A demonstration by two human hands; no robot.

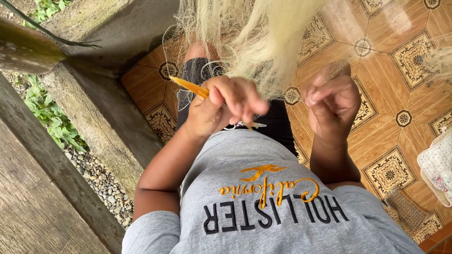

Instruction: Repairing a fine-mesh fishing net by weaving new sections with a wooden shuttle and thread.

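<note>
mending step: left hand (226, 106) fingers grasp the orange netting needle (188, 86); right hand (332, 101) (blurred) pinches pale net (263, 42) above; next likely needs taut mesh.

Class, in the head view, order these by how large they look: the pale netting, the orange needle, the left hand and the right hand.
1. Netting, largest.
2. Left hand and right hand: alike, not ranked.
3. Needle, smallest; part is hidden in the left hand.

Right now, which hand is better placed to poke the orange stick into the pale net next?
Probably the left hand. It grips the orange netting needle already, right below the hanging pale net. The right hand is curled, seemingly pinching net strands, and holds no tool.
</note>
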